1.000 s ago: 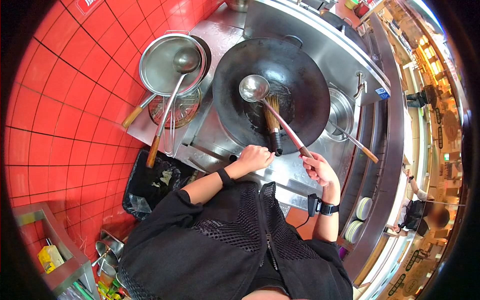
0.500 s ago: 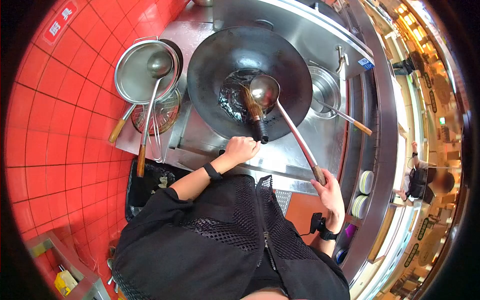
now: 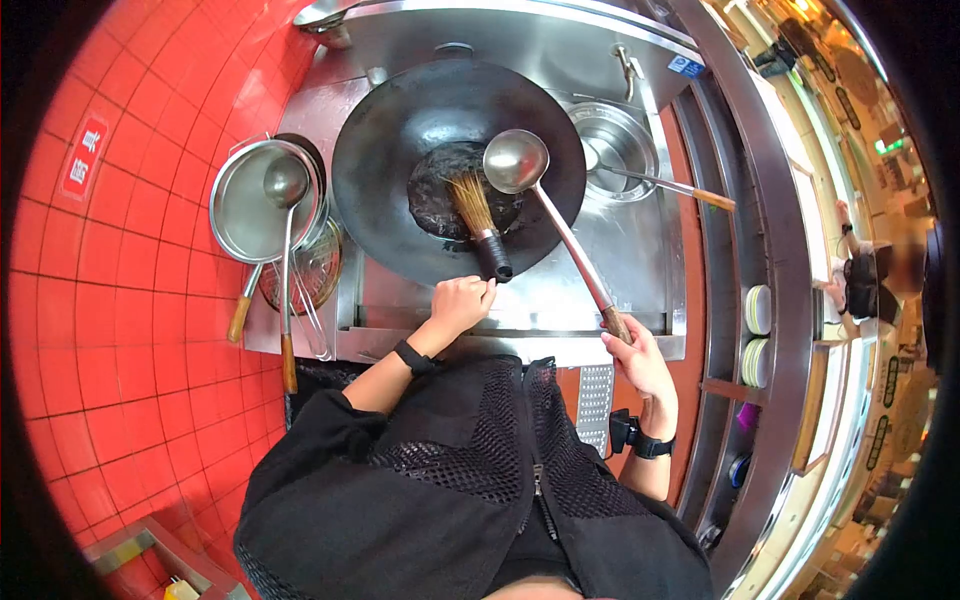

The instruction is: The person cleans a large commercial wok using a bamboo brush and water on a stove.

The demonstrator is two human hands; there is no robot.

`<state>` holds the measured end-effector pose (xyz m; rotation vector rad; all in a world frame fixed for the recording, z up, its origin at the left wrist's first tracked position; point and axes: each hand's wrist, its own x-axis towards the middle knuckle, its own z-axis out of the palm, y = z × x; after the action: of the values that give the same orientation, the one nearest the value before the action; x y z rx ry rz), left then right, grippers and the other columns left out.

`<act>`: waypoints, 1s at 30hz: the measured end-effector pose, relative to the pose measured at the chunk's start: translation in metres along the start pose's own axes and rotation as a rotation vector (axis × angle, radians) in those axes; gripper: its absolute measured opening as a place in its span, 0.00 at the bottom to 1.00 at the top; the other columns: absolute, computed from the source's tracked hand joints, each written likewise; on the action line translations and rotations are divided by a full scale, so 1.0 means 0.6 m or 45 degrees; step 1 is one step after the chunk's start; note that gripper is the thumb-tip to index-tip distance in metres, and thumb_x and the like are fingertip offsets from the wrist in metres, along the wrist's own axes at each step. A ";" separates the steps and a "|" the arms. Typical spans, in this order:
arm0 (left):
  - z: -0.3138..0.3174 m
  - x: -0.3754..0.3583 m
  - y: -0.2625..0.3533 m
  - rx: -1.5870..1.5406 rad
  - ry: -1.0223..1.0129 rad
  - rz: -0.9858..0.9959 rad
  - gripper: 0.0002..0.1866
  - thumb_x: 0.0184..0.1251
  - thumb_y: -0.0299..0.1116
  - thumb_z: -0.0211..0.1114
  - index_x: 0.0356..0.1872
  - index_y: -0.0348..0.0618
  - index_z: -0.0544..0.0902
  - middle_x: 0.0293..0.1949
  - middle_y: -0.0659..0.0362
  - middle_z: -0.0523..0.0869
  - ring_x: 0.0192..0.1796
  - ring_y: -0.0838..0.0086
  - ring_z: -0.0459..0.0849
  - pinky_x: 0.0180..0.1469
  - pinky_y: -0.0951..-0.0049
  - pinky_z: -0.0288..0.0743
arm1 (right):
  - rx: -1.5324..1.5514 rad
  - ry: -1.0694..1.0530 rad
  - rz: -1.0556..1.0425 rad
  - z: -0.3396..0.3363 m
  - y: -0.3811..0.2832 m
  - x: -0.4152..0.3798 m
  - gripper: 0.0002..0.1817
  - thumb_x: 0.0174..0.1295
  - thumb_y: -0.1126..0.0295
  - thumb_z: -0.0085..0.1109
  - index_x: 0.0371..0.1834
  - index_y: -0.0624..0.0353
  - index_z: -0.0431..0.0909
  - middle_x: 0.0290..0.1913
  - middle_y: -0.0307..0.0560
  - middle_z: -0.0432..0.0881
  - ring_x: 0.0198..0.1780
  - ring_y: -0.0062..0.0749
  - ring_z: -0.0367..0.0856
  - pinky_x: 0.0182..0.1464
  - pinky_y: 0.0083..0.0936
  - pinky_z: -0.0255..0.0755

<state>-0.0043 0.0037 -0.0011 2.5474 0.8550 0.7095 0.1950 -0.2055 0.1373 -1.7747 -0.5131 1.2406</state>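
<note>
My left hand is closed at the near rim of the black wok, just below the dark handle end of a straw-bristled brush; what its fingers grip is hidden. The brush leans across the near rim, its bristles spread over the shiny wet patch at the wok's bottom. My right hand wraps round the wooden handle end of a long metal ladle. The ladle's round bowl hangs over the wok's right side, beside the bristles and apart from them.
At left, a second ladle rests across a strainer pot near the red tiled wall. Right of the wok is a round metal pot with a wooden-handled utensil, below a faucet. Plates stand on the right shelf.
The view has shifted and turned. The ladle's bowl has moved off the brush to its upper right, and the bristles now show fully and more spread. My left hand stays closed near the rim.
</note>
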 end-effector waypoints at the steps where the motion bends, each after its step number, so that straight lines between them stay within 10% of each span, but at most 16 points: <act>1: 0.000 0.001 0.001 0.006 -0.010 0.018 0.19 0.62 0.39 0.60 0.12 0.42 0.79 0.17 0.56 0.79 0.19 0.59 0.79 0.22 0.60 0.73 | -0.002 0.018 0.000 -0.001 -0.004 -0.004 0.12 0.63 0.71 0.58 0.48 0.61 0.74 0.22 0.27 0.66 0.17 0.09 0.61 0.17 0.12 0.54; 12: 0.006 -0.001 0.009 0.160 0.042 -0.077 0.19 0.62 0.39 0.60 0.13 0.42 0.80 0.18 0.57 0.81 0.20 0.58 0.80 0.23 0.61 0.74 | 0.804 -0.329 0.016 -0.110 0.008 0.003 0.12 0.68 0.67 0.53 0.50 0.62 0.71 0.21 0.28 0.64 0.13 0.07 0.55 0.11 0.08 0.47; 30: 0.007 -0.001 0.024 0.338 0.052 -0.159 0.20 0.62 0.37 0.59 0.11 0.40 0.79 0.16 0.55 0.78 0.18 0.56 0.78 0.22 0.58 0.71 | -0.085 0.361 -0.029 -0.220 0.183 0.334 0.11 0.61 0.66 0.59 0.37 0.61 0.71 0.21 0.36 0.70 0.15 0.18 0.67 0.13 0.20 0.57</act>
<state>0.0045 -0.0081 0.0022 2.6853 1.1811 0.6489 0.3806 -0.1714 -0.0470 -1.9560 -0.4131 0.9442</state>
